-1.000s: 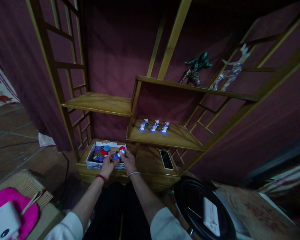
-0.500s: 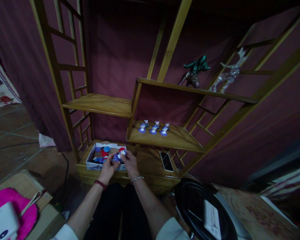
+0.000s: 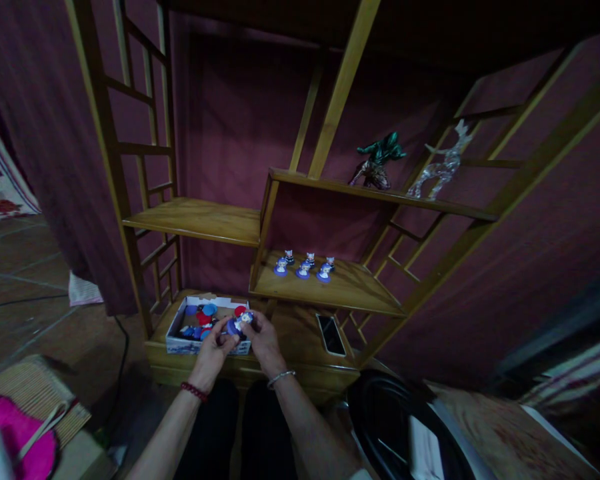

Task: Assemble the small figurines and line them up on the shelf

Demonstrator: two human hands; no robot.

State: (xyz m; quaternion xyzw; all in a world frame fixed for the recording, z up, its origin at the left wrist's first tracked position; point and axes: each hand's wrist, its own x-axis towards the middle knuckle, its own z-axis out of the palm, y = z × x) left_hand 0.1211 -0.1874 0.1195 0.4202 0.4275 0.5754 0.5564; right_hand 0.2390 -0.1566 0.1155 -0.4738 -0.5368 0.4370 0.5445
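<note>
Between my two hands is a small purple-and-white figurine point(image 3: 241, 321), tilted, with its round purple base toward the left. My left hand point(image 3: 214, 350) is closed on the base, and my right hand point(image 3: 264, 340) pinches the head end. Both hands are over the right front of a shallow cardboard box point(image 3: 177, 320), which holds several more figurines and red, blue and purple round pieces. On the low shelf point(image 3: 350, 293) stand several figurines in two rows: purple-based ones point(image 3: 303, 269) in front, darker ones point(image 3: 310, 260) behind. My fingers partly hide the held figurine.
A phone point(image 3: 331, 334) lies on the cabinet's bottom board, right of the box. Higher up stand a green-and-bronze statuette point(image 3: 380, 160) and a clear deer figure point(image 3: 443, 163). A bare wooden shelf point(image 3: 195, 219) is above the box. A black round seat point(image 3: 380, 413) is at lower right.
The view has tilted, so the shelves sit lower in the picture. The figurine has turned slightly more upright between my hands, which both still hold it over the box.
</note>
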